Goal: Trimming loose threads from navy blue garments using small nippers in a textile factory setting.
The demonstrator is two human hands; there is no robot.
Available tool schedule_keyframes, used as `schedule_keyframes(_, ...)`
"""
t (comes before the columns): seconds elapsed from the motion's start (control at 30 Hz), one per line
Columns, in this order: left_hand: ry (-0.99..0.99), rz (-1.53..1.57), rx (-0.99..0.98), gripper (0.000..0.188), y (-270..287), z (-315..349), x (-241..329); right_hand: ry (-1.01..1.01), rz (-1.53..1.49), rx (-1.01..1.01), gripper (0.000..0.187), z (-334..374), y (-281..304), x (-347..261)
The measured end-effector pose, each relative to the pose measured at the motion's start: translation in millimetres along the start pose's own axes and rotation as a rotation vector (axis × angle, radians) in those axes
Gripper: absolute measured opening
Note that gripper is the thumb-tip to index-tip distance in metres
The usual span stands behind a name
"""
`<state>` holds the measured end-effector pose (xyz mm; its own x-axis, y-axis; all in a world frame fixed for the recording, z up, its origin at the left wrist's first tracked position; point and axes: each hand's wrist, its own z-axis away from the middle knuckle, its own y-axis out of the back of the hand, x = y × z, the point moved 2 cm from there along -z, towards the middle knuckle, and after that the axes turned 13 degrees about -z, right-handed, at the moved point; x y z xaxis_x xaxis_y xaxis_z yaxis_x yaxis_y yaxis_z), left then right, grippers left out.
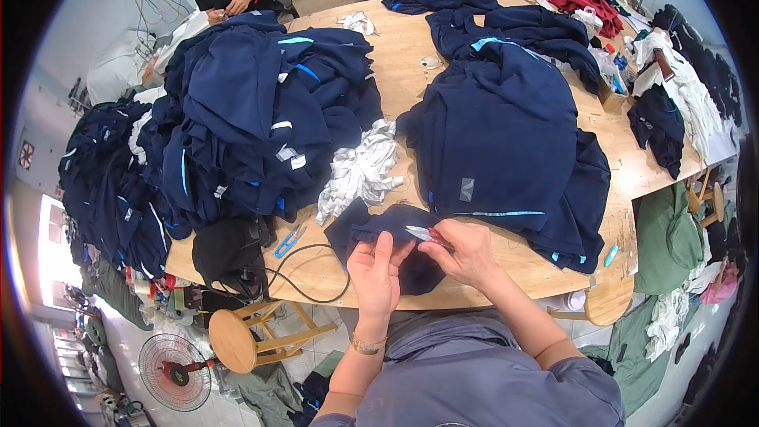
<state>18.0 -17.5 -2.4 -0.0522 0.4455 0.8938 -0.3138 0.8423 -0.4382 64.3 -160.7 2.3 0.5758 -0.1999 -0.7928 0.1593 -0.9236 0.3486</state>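
My left hand (373, 275) pinches a small navy garment piece (365, 226) between thumb and fingers at the table's near edge. In my right hand (468, 253) is a pair of thread snips (419, 233) with red handles and bare metal blades. The blade tips point left and lie against the navy cloth, just above my left fingertips. Whether the blades are parted is too small to tell. Just beyond the cloth lies a heap of white fabric strips (362, 168). A stack of navy garments (498, 126) with light-blue trim spreads beyond my right hand.
A tall navy garment pile (229, 103) covers the table's left. Blue-handled snips (289, 242), a black cable (320, 300) and a black bag-like item (229, 251) lie nearer. Two people work across the table. A wooden stool (234, 340) and a fan (175, 372) stand lower left.
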Motion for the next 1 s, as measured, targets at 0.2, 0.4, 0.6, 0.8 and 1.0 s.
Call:
schedule_keyframes(0.2, -0.014, -0.025, -0.025, 0.016, 1.1, 0.0, -1.1, 0.016, 0.004, -0.01, 0.029, -3.1, 0.9, -1.3)
schedule_keyframes(0.4, -0.056, -0.095, -0.019, 0.015, 0.4, 0.3, -1.9, 0.1, 0.072, -0.038, 0.029, -7.3, 3.7, -4.4)
schedule_keyframes(0.6, -0.034, -0.004, -0.024, 0.014, -0.5, -0.7, -1.1, -0.476, -0.829, 0.252, 0.024, 0.5, 1.0, 15.5)
schedule_keyframes(0.8, -0.053, -0.131, -0.005, 0.015, -0.7, 2.1, -6.2, -0.255, -0.439, 0.125, 0.024, -9.8, -20.5, -4.5)
schedule_keyframes(1.0, -0.089, -0.123, -0.003, 0.017, 0.2, 2.8, -3.3, -0.474, -0.967, 0.343, 0.015, -18.2, -13.6, 9.6)
